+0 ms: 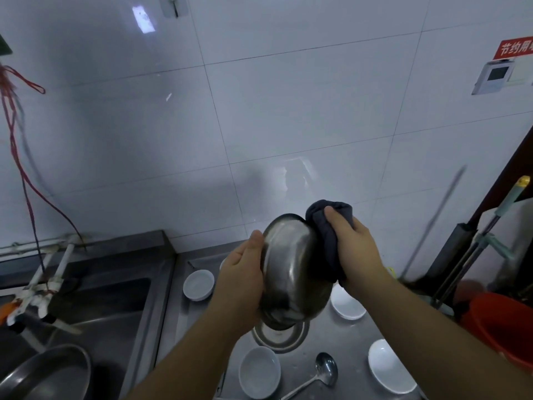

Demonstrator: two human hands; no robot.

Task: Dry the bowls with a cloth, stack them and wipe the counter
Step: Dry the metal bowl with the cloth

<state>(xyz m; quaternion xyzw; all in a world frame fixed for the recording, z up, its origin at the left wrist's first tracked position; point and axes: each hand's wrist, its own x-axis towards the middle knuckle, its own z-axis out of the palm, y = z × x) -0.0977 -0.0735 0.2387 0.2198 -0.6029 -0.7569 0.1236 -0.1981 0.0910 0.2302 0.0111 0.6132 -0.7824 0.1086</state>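
Left hand [239, 287] grasps tilted round steel bowl [294, 272] by its rim, right hand [354, 249] clenches dark grey cloth [328, 241]; wet metal could slip onto white ceramic bowls [259, 372] on steel worktop [331, 342].

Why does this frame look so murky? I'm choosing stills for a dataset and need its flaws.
Head view: dim bluish light; window glare on the wall tiles; wide-angle bending of the tile lines; motion blur on the red cord; the steel bowl, cloth, left hand and right hand look soft.
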